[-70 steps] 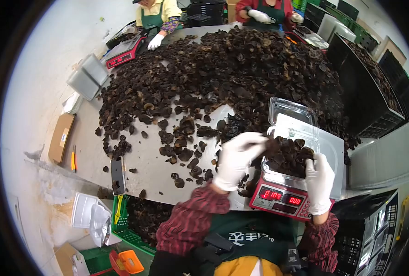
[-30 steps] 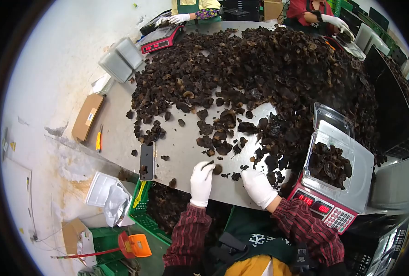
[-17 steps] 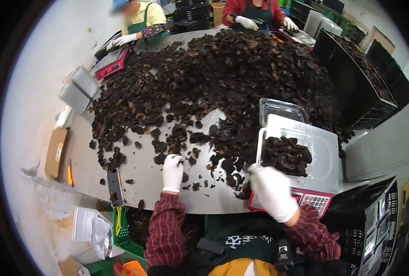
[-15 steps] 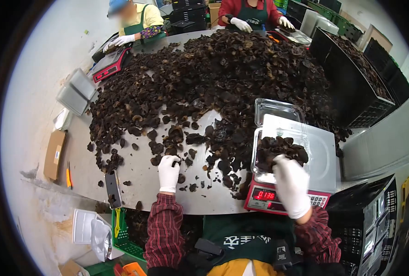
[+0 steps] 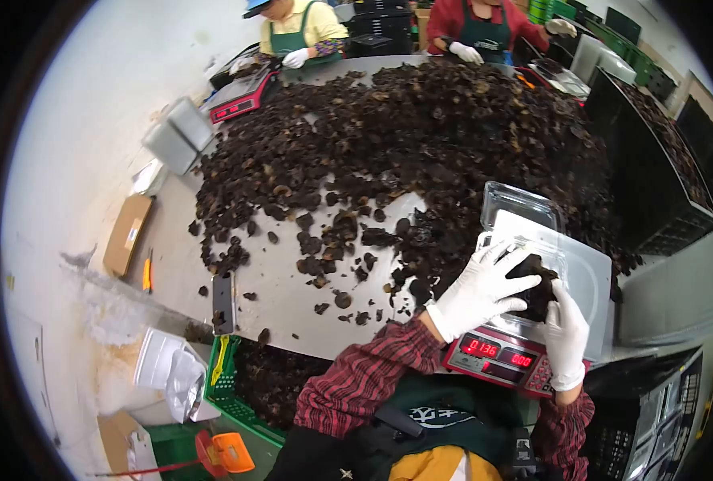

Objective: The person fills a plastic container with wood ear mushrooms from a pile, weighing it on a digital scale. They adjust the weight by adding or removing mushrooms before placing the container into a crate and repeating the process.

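Observation:
A clear plastic clamshell box with its lid tipped back stands on the red and silver digital scale. Dark wood ear mushrooms fill the box. My left hand, white-gloved, reaches across its left side with fingers spread over the mushrooms. At the right side of the box, my right hand, also gloved, has its fingers extended and apart against the mushrooms and the rim. The display reads 0.136. Part of the box is hidden beneath my hands.
A large heap of wood ear covers the steel table. Left are a phone, orange cutter and stacked clear boxes. A black crate stands right. Two gloved people work across the table beside another scale.
My left hand has moved right from the loose pieces on the table to the box. My right hand has shifted from above the mushrooms to the box's right edge. The view has turned.

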{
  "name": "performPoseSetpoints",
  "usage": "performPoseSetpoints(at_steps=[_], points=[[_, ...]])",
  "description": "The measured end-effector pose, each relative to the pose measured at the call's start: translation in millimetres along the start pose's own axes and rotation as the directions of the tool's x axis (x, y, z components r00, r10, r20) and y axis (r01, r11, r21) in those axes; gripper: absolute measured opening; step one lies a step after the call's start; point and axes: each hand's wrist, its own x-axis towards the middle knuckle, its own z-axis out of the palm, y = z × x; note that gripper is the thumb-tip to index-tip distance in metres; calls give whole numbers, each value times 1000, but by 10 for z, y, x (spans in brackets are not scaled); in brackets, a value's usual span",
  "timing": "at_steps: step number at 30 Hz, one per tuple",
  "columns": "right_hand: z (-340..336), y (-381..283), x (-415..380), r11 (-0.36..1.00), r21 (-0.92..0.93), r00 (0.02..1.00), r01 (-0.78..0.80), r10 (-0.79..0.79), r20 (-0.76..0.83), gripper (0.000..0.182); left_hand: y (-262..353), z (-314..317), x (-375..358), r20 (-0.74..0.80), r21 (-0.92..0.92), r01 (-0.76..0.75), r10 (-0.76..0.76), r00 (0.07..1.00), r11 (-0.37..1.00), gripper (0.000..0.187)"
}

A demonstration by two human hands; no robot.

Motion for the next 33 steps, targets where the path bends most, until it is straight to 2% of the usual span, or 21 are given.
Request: performPoseSetpoints(at_steps=[2,4,5,6,7,9,11,12,14,15,17,18,19,21,23,26,27,29,30,32,33], points=[[-92,60,-35,996,10,996,-93,93,-15,29,-44,-138,-95,-113,-46,114,-119,986,992,32],[-149,185,-69,994,5,990,-105,105,-95,26,-353,-201,-484,-202,231,281,-237,950,931,24],[-177,217,-72,993,-6,985,-115,113,-129,24,-442,-328,-647,-212,236,481,-438,873,844,19],[-199,257,-88,987,0,977,-161,159,-140,24,-638,-398,-893,-192,382,513,-477,858,769,17],[-213,291,-105,978,8,967,-208,206,-150,24,-792,-407,-1120,-257,345,677,-628,734,650,13],[-205,334,-120,971,48,961,-233,238,-143,23,-1057,-417,-1536,-254,360,728,-690,678,583,11],[-173,373,-134,967,46,957,-249,253,-141,24,-1191,-407,-1757,-252,342,656,-606,754,673,11],[-163,359,-130,970,45,959,-240,244,-145,23,-1202,-445,-1832,-254,347,657,-608,752,669,11],[-193,352,-133,974,36,962,-225,228,-149,23,-1020,-646,-1840,-289,197,700,-641,711,687,11],[-197,371,-122,978,25,964,-208,210,-161,23,-890,-800,-1865,-403,251,666,-549,732,703,10],[-215,453,-142,990,-21,968,-142,134,-214,23,-653,-1238,-2075,-362,533,668,-574,734,519,9],[-244,471,-155,979,-7,958,-204,198,-210,23,-520,-1473,-2190,-264,611,734,-798,542,297,11],[-261,498,-168,965,8,944,-264,260,-203,23,-359,-1638,-2200,-254,631,734,-826,502,252,13],[-211,547,-170,976,11,947,-216,212,-241,23,-326,-1704,-2264,-300,608,729,-760,577,314,17],[-232,474,-157,888,126,881,-442,457,-127,22,-439,-1516,-2267,-266,473,750,-737,622,462,22],[-212,422,-149,905,139,899,-403,419,-125,21,-591,-1002,-2121,-177,414,656,-651,738,631,26],[-198,468,-155,905,138,899,-403,419,-128,21,-698,-820,-2155,-84,444,617,-656,750,649,22],[-175,604,-157,990,-139,958,-26,-15,-286,21,-809,-658,-2112,-82,368,634,-656,751,680,22],[-200,620,-186,989,-146,957,-29,-14,-290,21,-874,-638,-2114,-79,364,630,-651,755,686,22],[-264,639,-255,964,32,934,-263,263,-243,21,-1027,-732,-1919,-213,372,677,-652,728,635,17],[-307,620,-267,963,18,932,-269,265,-249,21,-1267,-855,-1790,-253,485,685,-662,705,544,19]])
